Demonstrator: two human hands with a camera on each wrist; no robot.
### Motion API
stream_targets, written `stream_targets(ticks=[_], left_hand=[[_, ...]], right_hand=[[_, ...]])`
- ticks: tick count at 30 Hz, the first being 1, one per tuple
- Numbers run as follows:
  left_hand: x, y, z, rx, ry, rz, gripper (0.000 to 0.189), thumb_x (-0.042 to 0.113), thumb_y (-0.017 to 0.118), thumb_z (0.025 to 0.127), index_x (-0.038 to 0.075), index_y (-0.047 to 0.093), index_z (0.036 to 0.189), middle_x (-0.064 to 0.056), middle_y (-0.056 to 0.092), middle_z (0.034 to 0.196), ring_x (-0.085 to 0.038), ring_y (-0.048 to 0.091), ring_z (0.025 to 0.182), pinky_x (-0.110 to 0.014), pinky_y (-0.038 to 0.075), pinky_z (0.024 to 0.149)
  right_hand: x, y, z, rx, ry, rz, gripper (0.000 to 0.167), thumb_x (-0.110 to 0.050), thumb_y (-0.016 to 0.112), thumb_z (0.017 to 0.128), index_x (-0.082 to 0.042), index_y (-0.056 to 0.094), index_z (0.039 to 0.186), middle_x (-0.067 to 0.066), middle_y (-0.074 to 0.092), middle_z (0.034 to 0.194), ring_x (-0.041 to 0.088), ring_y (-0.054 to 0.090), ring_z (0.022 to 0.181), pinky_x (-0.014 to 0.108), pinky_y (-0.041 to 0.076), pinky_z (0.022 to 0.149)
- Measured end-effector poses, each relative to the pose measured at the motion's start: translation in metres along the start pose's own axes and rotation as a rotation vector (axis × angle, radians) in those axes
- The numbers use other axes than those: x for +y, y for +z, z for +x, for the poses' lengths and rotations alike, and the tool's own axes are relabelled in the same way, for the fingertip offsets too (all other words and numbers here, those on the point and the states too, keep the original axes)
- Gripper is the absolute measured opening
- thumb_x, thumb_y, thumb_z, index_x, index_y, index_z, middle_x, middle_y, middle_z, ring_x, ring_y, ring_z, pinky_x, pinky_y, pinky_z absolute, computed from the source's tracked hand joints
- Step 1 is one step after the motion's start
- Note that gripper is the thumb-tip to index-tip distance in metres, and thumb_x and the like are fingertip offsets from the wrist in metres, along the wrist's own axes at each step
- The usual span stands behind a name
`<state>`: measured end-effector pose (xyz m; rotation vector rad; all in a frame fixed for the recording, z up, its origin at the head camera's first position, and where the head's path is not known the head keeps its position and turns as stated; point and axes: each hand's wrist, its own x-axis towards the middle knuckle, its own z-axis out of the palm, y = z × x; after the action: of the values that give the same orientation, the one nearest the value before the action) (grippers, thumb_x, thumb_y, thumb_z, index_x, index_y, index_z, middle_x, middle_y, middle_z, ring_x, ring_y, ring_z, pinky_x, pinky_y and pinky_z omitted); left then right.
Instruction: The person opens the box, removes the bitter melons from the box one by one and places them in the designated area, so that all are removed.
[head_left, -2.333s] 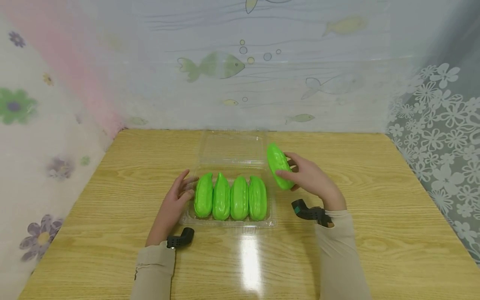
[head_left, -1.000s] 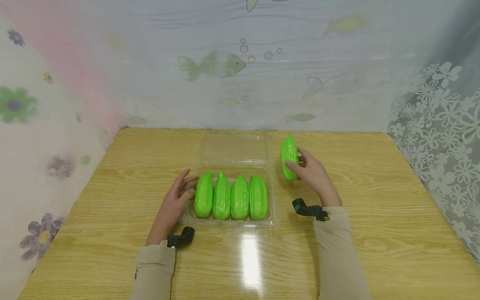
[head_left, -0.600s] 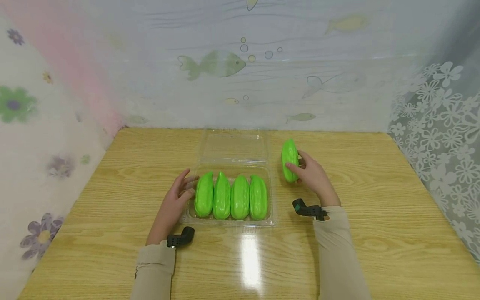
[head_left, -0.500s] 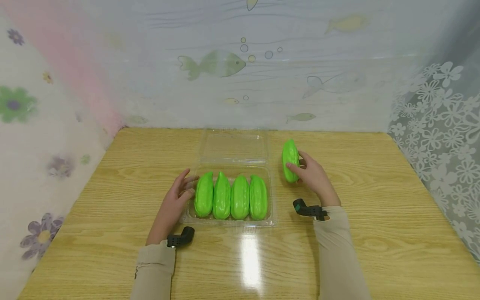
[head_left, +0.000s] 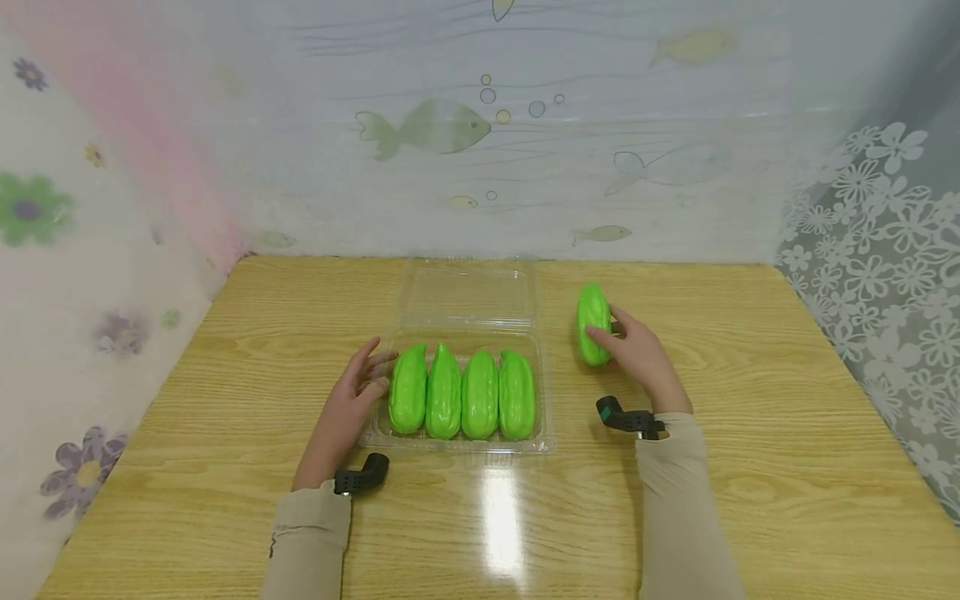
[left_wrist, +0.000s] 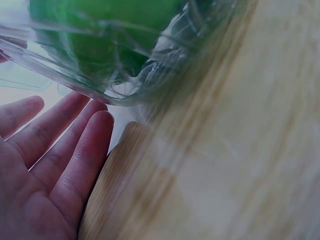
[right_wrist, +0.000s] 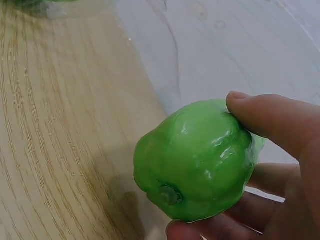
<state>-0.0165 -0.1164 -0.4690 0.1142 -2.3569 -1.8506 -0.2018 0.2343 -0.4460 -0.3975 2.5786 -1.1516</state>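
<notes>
My right hand (head_left: 637,346) grips a glossy, ridged green bitter gourd (head_left: 593,323) to the right of the clear box. In the right wrist view the thumb presses one side of this bitter gourd (right_wrist: 192,160) and curled fingers hold the other; its stem end faces the camera. Whether it touches the table cannot be told. Several like gourds (head_left: 480,393) lie side by side in the clear plastic clamshell box (head_left: 546,417), its lid (head_left: 468,292) folded back. Against the box's left side rests my left hand (head_left: 352,396), fingers loosely extended, fingertips at the wall in the left wrist view (left_wrist: 55,155).
The wooden table (head_left: 750,375) carries the box at its middle. A fish-printed curtain (head_left: 300,167) hangs behind the far edge. Flowered sheets (head_left: 45,333) stand on both sides. Black wrist mounts (head_left: 363,473) stick out from both forearms.
My right hand has moved the gourd rightward, away from the box, and the gourd now stands straighter in view. My left hand and the boxed gourds have stayed put.
</notes>
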Motion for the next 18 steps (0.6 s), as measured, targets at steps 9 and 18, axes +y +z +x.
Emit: stream_targets(ticks=[9,18], left_hand=[[-0.005,-0.001,0.005,-0.004,0.004,-0.007,0.055,0.005,0.041,0.092,0.008,0.018,0.142,-0.017,0.038,0.134,-0.032,0.038,0.120,-0.051,0.023,0.100],[-0.008,-0.003,0.008,-0.013,0.012,-0.012,0.055,0.006,0.041,0.092,0.008,0.018,0.142,-0.016,0.038,0.134,-0.031,0.037,0.121,-0.051,0.023,0.100]], right_hand=[[0.010,-0.002,0.005,0.040,0.035,-0.013,0.080,-0.057,0.049,0.082,-0.014,0.021,0.143,0.019,0.042,0.129,0.032,0.047,0.108,0.038,0.047,0.076],[0.014,-0.003,0.006,0.084,0.048,-0.030,0.080,-0.057,0.047,0.083,-0.012,0.019,0.143,0.020,0.042,0.129,0.033,0.046,0.109,0.040,0.047,0.077]])
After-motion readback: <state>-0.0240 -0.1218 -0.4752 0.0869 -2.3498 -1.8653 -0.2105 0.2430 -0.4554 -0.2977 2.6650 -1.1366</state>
